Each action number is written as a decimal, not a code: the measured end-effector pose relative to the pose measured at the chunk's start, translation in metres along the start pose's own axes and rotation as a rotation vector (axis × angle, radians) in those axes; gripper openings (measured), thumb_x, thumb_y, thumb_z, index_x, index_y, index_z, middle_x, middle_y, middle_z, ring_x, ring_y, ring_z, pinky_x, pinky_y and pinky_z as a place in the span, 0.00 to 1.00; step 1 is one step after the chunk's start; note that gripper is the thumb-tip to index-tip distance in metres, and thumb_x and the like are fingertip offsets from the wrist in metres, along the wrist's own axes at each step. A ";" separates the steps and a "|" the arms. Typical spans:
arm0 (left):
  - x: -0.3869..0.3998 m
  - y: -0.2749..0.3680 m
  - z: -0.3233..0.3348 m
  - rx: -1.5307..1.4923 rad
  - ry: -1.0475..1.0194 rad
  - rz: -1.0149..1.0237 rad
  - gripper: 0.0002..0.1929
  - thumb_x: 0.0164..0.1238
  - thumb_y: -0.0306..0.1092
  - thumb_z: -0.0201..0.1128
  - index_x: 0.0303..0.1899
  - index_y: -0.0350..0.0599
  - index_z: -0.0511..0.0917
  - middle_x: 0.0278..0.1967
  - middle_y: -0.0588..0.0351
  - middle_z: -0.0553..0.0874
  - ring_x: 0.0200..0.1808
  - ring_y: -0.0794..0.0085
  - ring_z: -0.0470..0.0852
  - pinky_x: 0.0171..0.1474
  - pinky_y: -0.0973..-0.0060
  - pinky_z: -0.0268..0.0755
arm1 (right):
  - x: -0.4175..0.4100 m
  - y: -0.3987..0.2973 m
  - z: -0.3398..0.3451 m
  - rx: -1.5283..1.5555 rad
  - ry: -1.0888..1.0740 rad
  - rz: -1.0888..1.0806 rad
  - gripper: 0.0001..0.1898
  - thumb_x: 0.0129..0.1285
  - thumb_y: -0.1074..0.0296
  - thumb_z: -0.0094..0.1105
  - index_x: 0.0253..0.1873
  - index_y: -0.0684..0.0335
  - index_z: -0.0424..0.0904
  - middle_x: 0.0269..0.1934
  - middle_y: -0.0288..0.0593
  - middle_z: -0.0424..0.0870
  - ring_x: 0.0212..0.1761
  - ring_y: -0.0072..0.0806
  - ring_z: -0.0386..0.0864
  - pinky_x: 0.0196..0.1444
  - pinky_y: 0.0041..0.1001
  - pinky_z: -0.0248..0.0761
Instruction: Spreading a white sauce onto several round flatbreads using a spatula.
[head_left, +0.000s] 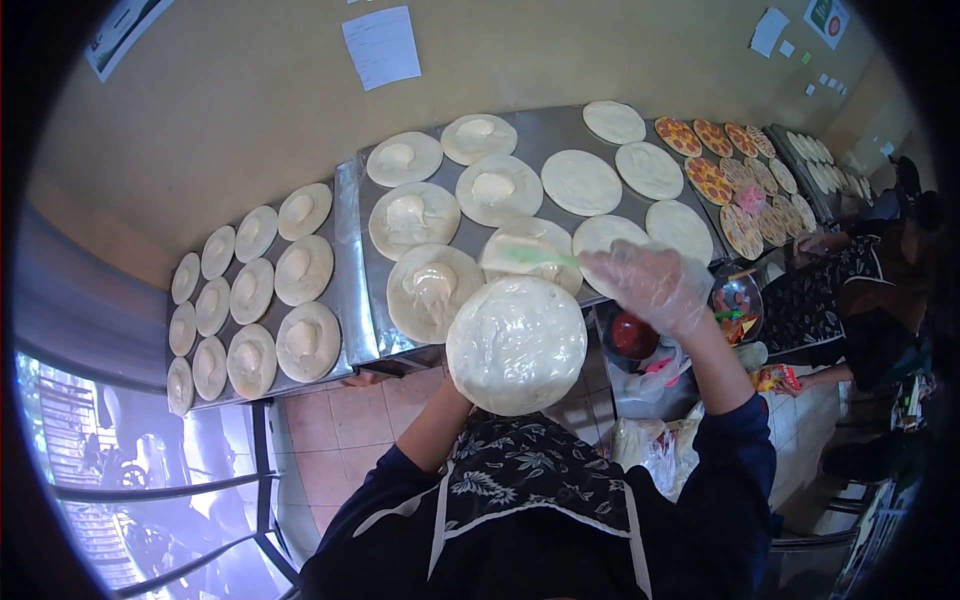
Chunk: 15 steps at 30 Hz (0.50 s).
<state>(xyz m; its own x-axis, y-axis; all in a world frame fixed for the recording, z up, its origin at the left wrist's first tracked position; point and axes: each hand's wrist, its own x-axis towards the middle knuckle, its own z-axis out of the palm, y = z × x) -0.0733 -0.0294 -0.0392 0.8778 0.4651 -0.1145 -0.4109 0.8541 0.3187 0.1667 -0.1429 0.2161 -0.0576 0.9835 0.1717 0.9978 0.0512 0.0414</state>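
A flat dough round, coated with glossy white cream, is held up in front of my apron. My left forearm reaches under it; the dough hides my left hand. My right hand, in a clear plastic glove, grips a green-handled spreader, blurred, just above the far edge of that round. Beyond it, a dough round with cream lies partly covered on the metal table. Left of it rests another round with a shiny cream dollop. Smoothly coated rounds lie farther right.
A second metal table at left bears several dollop-topped rounds. Topped pizzas stand at far right. Below my right arm are a red container and plastic bags. Another person stands at right, one hand holding a packet.
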 end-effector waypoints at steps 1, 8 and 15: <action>-0.003 0.006 0.000 0.001 0.006 0.004 0.28 0.79 0.48 0.58 0.72 0.43 0.69 0.66 0.46 0.79 0.63 0.59 0.82 0.64 0.59 0.81 | -0.004 -0.011 0.000 0.124 0.008 0.013 0.15 0.73 0.60 0.53 0.60 0.43 0.81 0.37 0.42 0.83 0.33 0.42 0.86 0.32 0.38 0.80; -0.007 0.011 -0.002 0.004 0.028 0.032 0.28 0.79 0.48 0.58 0.72 0.43 0.69 0.66 0.45 0.79 0.63 0.59 0.82 0.64 0.59 0.81 | -0.039 -0.002 0.035 0.154 0.117 0.151 0.13 0.74 0.62 0.55 0.59 0.48 0.83 0.34 0.42 0.81 0.32 0.41 0.84 0.33 0.37 0.79; 0.003 0.032 -0.004 0.009 0.061 0.056 0.28 0.79 0.49 0.58 0.72 0.43 0.69 0.66 0.45 0.79 0.63 0.59 0.82 0.64 0.59 0.81 | -0.080 -0.046 0.054 0.906 0.220 0.218 0.12 0.71 0.75 0.60 0.57 0.63 0.82 0.40 0.46 0.86 0.36 0.33 0.85 0.40 0.29 0.78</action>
<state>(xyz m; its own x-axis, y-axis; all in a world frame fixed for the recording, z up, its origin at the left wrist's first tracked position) -0.0851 -0.0001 -0.0334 0.8368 0.5256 -0.1534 -0.4564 0.8244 0.3348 0.1271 -0.2144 0.1469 0.2197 0.9372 0.2710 0.6277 0.0769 -0.7746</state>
